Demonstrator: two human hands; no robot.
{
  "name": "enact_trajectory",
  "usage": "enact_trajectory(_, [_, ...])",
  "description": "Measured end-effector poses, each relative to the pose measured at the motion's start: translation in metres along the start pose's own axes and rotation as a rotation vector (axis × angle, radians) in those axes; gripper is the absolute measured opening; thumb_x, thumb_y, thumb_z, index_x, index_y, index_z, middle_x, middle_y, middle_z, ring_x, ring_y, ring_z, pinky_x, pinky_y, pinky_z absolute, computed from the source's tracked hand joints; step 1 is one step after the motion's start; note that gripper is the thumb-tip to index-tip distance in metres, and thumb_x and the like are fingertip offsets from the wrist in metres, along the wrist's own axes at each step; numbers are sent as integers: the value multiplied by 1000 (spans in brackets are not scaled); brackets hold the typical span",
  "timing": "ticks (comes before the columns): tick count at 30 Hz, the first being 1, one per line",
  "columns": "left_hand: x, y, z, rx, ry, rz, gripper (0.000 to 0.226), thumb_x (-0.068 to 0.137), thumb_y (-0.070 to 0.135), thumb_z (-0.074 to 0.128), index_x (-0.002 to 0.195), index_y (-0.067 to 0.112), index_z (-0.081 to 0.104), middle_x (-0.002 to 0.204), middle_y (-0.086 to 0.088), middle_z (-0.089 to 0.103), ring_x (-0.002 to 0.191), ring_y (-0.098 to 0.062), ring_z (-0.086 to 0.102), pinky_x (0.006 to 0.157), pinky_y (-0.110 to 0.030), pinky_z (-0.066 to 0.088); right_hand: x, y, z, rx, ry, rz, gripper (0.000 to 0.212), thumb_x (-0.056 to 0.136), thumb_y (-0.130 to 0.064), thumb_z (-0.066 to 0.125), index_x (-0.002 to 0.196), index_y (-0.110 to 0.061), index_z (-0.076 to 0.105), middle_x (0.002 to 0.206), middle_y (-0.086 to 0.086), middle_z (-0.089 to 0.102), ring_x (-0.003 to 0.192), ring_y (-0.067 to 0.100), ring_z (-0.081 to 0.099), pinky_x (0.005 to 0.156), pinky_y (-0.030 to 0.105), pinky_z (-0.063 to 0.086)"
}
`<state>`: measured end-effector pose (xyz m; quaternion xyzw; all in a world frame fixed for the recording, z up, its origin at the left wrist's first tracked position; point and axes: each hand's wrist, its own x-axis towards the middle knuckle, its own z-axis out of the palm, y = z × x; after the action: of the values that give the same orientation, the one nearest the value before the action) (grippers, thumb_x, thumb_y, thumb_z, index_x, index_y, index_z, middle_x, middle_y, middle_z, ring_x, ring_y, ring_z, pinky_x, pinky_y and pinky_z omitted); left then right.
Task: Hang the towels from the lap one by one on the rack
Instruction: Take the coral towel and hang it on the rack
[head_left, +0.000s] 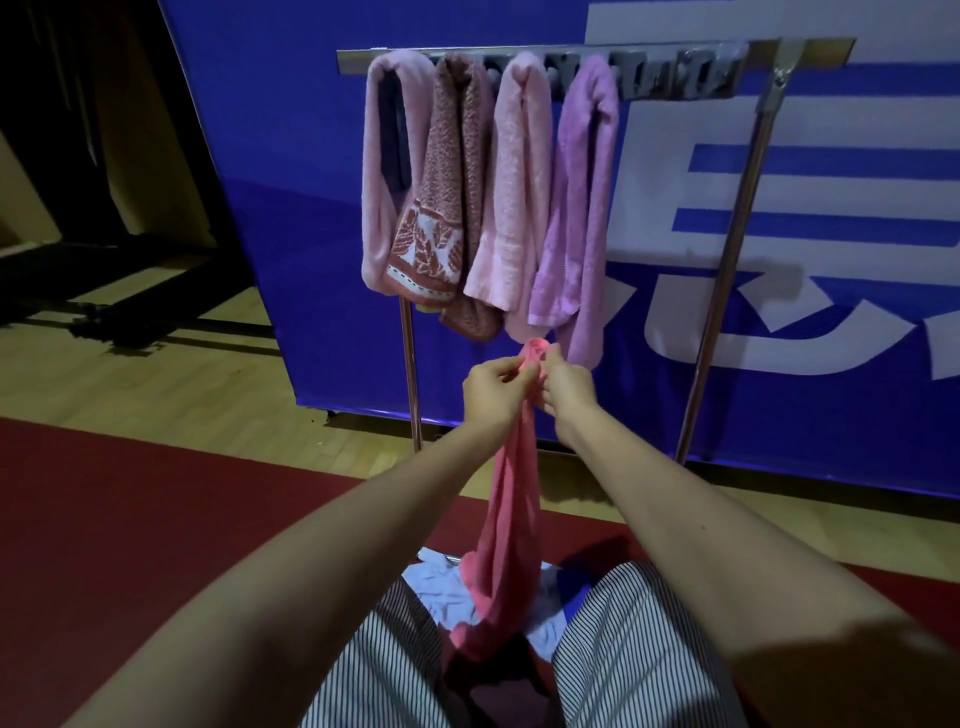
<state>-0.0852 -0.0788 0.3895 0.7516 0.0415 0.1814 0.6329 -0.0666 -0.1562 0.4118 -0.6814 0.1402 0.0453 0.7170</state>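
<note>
A coral-pink towel (511, 519) hangs stretched from my two hands down to my lap. My left hand (491, 389) and my right hand (566, 387) pinch its top edge close together, just below the hanging towels. The metal rack (737, 244) stands ahead with several towels over its top bar: a pale pink one (376, 182), a patterned rust one (447, 208), a light pink one (514, 208) and a lilac one (582, 218). A white towel (441, 587) lies between my knees in striped trousers.
A blue banner wall (291, 208) with white lettering stands right behind the rack. The right half of the rack's bar (691, 73) carries bare hooks. Wooden floor (156, 384) and a red mat (130, 519) lie below; dark equipment sits at the far left.
</note>
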Motion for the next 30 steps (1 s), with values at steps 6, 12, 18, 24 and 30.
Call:
enact_trajectory(6, [-4, -1, -7, 103, -101, 64, 21, 85, 22, 67, 103, 12, 72, 83, -7, 73, 75, -15, 69, 74, -29, 57, -2, 1, -10, 39, -274, 117, 87, 93, -62, 6, 118, 3, 59, 111, 13, 64, 101, 22, 60, 68, 27, 47])
enact_trajectory(12, [14, -2, -22, 396, -117, 115, 21, 92, 14, 54, 102, 4, 69, 92, -10, 71, 83, -16, 63, 69, -21, 44, -3, 6, -27, -269, -352, -51, 29, 96, -24, 46, 114, -10, 63, 107, 4, 66, 97, 15, 61, 96, 22, 44])
enact_trajectory(18, [27, 11, -47, 285, -407, 159, 18, 93, 2, 50, 101, -5, 64, 81, 0, 62, 73, -4, 54, 68, -12, 46, 15, 7, -42, -477, -132, -347, 54, 77, -27, 75, 121, -15, 46, 116, -1, 39, 108, 14, 44, 93, 31, 43])
enact_trajectory(24, [30, 22, -58, 389, -498, 202, 18, 93, 9, 54, 101, -1, 66, 87, -3, 65, 80, -8, 58, 76, -20, 49, 12, -7, -44, -478, -242, -467, 14, 82, -13, 69, 93, -4, 68, 79, 1, 61, 76, 11, 56, 64, 18, 45])
enact_trajectory(30, [59, 68, -51, 425, -212, 422, 25, 90, 17, 54, 99, -3, 66, 95, -21, 67, 83, -18, 58, 80, -42, 54, 7, -66, -29, -289, -105, -623, 17, 84, -4, 64, 97, 7, 65, 66, -5, 52, 60, 3, 46, 49, 4, 40])
